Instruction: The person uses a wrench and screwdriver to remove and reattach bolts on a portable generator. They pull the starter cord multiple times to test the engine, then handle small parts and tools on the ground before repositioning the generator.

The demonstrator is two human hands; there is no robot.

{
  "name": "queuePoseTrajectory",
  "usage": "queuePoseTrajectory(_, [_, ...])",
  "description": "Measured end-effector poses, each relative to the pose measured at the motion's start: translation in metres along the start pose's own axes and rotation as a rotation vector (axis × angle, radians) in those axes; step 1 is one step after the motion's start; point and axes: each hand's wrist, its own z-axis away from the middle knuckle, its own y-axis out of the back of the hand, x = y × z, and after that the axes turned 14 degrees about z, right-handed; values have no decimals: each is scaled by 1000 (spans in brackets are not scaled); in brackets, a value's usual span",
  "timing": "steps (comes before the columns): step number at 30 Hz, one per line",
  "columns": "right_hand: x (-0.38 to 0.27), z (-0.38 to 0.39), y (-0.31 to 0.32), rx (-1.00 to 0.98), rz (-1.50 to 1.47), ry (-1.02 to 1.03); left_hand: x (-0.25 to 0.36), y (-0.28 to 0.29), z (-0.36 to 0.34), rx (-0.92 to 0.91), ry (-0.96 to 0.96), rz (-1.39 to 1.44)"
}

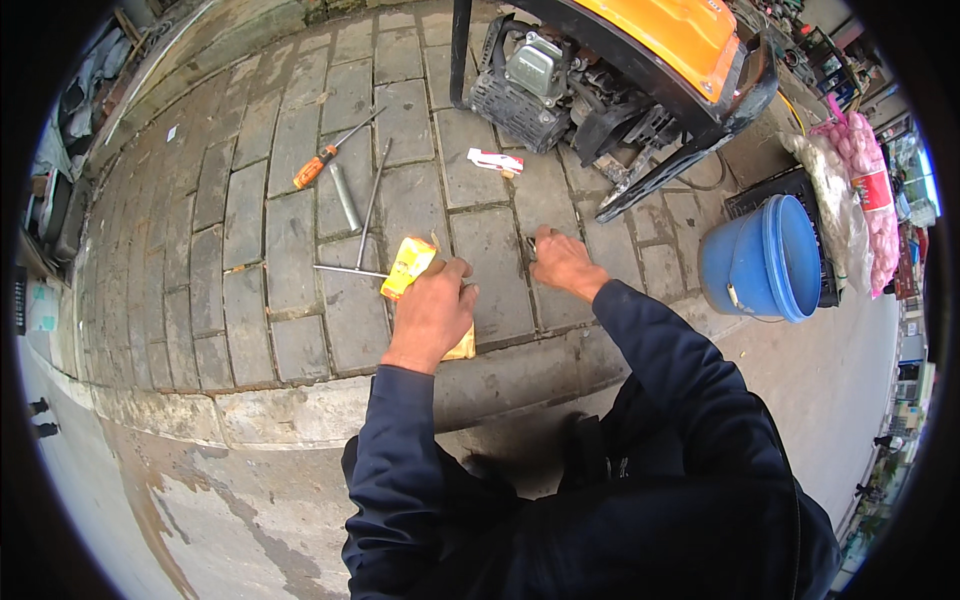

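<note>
My left hand [436,312] is closed around a small yellow box [408,266]. More yellow [462,346] shows beneath that hand; I cannot tell whether it is the same package. To the right, my right hand [563,262] is low over the paving, its fingers pinched at a small dark metallic thing too small to name. Beyond my left hand lie a T-handle wrench [368,218], a grey metal tube [345,197] and a screwdriver [316,167] with an orange handle. A small red-and-white box [495,161] rests on the paving ahead of my hands.
An orange machine with an exposed engine [540,75] in a black frame stands at the far right. Nearer, a blue bucket [745,262] sits beside a black crate [790,185] and a pink net sack [868,190]. A stone kerb [300,412] edges the grey paving [230,320].
</note>
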Motion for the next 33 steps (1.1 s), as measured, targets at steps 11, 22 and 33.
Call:
queuePoseTrajectory(11, [-2,2,8,-32,-27,20,-1,0,0,6,11,33])
queuePoseTrajectory(22, [1,5,0,101,-46,41,2,-1,-2,-11,52,36])
queuePoseTrajectory(33, [2,6,2,69,-69,27,8,-2,-2,-15,26,9])
